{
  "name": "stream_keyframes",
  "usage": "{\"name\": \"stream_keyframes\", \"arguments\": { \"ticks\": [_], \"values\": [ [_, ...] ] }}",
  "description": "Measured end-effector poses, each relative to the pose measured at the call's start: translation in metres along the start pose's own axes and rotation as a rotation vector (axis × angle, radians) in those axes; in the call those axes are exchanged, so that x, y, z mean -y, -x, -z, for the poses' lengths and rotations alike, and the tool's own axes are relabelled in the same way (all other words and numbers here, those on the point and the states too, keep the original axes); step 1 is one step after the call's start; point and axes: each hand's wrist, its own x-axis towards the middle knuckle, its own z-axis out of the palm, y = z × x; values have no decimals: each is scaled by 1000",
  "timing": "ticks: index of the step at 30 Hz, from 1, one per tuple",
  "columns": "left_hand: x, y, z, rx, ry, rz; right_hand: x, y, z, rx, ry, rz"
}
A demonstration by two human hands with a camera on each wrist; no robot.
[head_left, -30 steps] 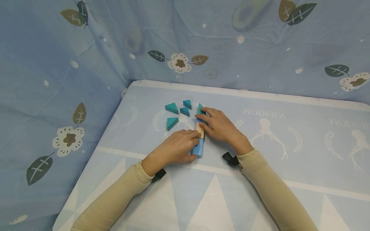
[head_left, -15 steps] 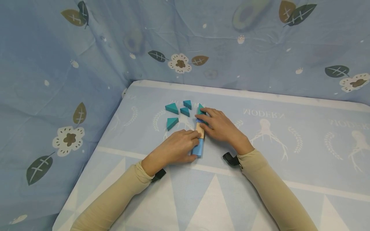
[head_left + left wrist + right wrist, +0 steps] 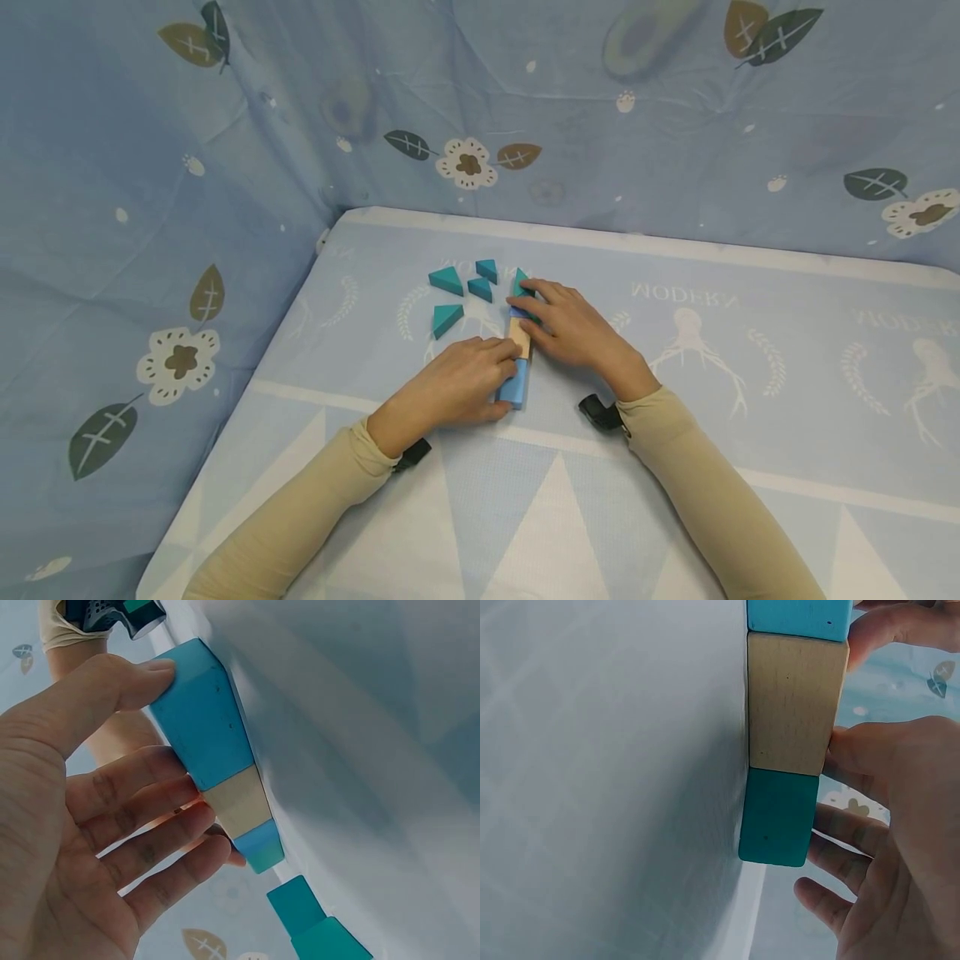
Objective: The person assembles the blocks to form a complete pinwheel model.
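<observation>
A straight row of blocks runs away from me on the table: a light blue block (image 3: 513,390) nearest, a plain wooden block (image 3: 519,337), a sliver of darker blue block (image 3: 516,313), and a teal triangular block (image 3: 519,284) at the far end. My left hand (image 3: 461,379) holds the light blue block, thumb at its near end and fingertips by the joint with the wooden block (image 3: 238,801). From the right side, my right hand (image 3: 566,329) touches the row with spread, relaxed fingers. Its thumb meets the wooden block (image 3: 791,705); other fingertips rest at the teal block (image 3: 778,817), partly covering the far end.
Left of the row lie two larger teal triangles (image 3: 446,281) and two smaller blue-teal triangles (image 3: 480,290). A patterned cloth covers the table (image 3: 675,283). Beyond its far edge hangs a blue printed curtain (image 3: 570,167), which also closes the left side.
</observation>
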Motion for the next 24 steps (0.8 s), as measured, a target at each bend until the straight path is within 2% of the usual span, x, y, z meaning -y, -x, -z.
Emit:
{"name": "stream_keyframes", "arguments": {
  "ticks": [7,12,18,24],
  "values": [
    [-5,-4,3,29,-43,-11,1,4,2,-12,11,4],
    [-5,-3,5,33,-28,-3,3,5,2,-8,12,-4],
    [-2,-2,2,-2,42,12,3,5,1,-3,29,-9],
    [7,-2,3,-42,158,10,7,10,2,-23,79,-30]
  ]
}}
